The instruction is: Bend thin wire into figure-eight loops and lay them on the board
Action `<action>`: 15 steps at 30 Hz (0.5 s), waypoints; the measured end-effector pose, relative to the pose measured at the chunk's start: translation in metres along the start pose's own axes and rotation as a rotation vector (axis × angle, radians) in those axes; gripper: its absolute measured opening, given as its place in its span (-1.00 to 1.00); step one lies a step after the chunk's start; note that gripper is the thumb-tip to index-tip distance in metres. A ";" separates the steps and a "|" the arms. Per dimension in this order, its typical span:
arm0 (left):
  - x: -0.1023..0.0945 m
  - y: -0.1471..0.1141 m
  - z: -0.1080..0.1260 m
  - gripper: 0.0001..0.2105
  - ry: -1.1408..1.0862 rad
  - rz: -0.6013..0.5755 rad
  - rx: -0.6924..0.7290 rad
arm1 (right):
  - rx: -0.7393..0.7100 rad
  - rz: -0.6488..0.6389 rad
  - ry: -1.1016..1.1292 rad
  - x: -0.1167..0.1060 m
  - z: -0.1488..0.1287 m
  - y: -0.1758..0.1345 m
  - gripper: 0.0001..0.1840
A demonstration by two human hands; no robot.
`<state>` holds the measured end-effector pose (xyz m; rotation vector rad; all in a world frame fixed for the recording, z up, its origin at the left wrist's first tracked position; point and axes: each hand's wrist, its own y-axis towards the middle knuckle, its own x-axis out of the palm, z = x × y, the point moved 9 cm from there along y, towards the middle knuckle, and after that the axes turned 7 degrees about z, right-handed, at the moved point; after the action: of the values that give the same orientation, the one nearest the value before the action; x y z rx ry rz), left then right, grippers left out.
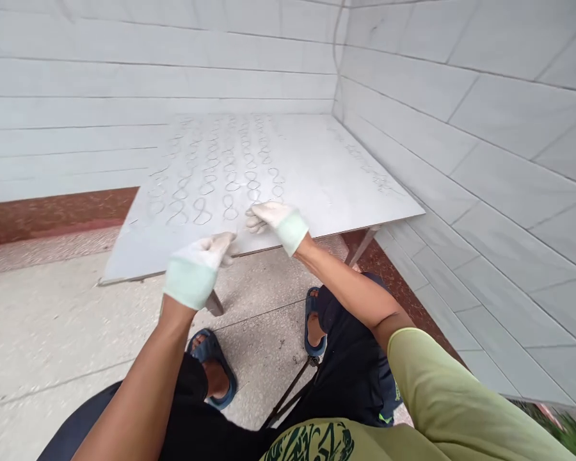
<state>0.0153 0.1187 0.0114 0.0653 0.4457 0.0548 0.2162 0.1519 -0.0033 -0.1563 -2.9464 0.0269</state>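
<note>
Both my hands wear white gloves with pale green cuffs over the near edge of a white board (312, 192). My left hand (204, 256) is closed at the board's edge, thumb and fingers pressed together. Just to its right and slightly farther in, my right hand (271, 219) has its fingers curled together low over the surface. Anything in either pinch is too small to make out. Rows of thin dark figure-eight loops (202, 211) cover the left and middle of the board; whether they are wire, thread or drawn lines I cannot tell.
A cluster of thin squiggly strands (381, 182) lies near the board's right edge. White tiled walls (509, 128) meet behind and to the right. Under the board are a table leg (362, 246) and speckled floor (259, 307). A thin black stand (288, 397) is between my legs.
</note>
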 end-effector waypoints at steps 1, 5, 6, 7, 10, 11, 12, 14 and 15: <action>-0.002 0.003 0.001 -0.51 0.009 0.006 -0.019 | 0.004 0.010 0.004 -0.004 -0.002 0.004 -0.64; -0.007 0.011 0.002 -0.54 -0.078 0.002 -0.113 | -0.033 0.078 -0.002 -0.047 -0.020 0.016 -0.77; -0.008 0.011 0.003 -0.56 -0.085 -0.001 -0.110 | -0.041 0.105 -0.025 -0.065 -0.024 0.015 -0.77; -0.008 0.012 0.004 -0.57 -0.093 -0.005 -0.106 | -0.045 0.130 -0.061 -0.083 -0.028 0.013 -0.78; -0.013 0.012 0.001 -0.64 -0.123 0.014 -0.116 | -0.097 0.259 -0.188 -0.149 -0.046 0.004 -0.79; -0.014 0.012 0.000 -0.66 -0.126 0.017 -0.123 | -0.088 0.306 -0.246 -0.170 -0.050 0.002 -0.78; -0.014 0.012 -0.001 -0.68 -0.121 0.015 -0.126 | -0.076 0.360 -0.322 -0.191 -0.053 0.002 -0.76; -0.012 0.012 0.002 -0.68 -0.108 -0.006 -0.115 | -0.004 0.420 -0.586 -0.221 -0.057 0.006 -0.69; -0.011 0.011 0.005 -0.68 -0.099 -0.017 -0.109 | 0.026 0.424 -0.648 -0.231 -0.059 0.012 -0.67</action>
<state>0.0073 0.1290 0.0209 -0.0433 0.3432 0.0584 0.4545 0.1396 0.0108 -0.9241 -3.4721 0.2124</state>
